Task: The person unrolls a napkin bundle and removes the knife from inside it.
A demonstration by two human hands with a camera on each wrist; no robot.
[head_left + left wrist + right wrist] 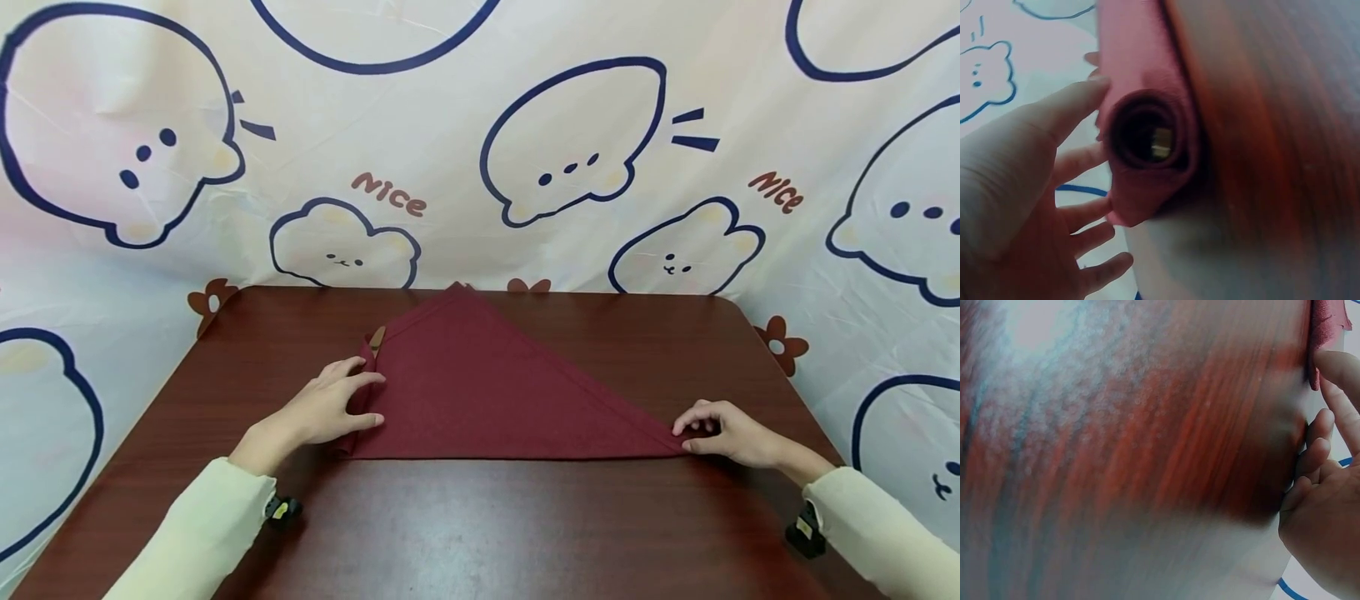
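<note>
A dark red cloth (487, 392), folded to a triangle, lies on the table with its left side rolled up. From the roll's far end pokes a flat brown tip (378, 338); the rest of that piece is hidden in the cloth. In the left wrist view, the rolled end (1147, 128) shows a hollow spiral with something yellowish inside. My left hand (326, 404) lies against the roll, thumb and fingers spread and fairly straight. Far to the right, my right hand (727, 432) pinches the cloth's pointed corner between thumb and index finger.
The brown wooden table (517, 525) reflects light near its front. Behind and at both sides hangs a pale curtain (450, 133) with cartoon outlines. Each wrist carries a small black camera, one at the left cuff (283, 510), one at the right (807, 532).
</note>
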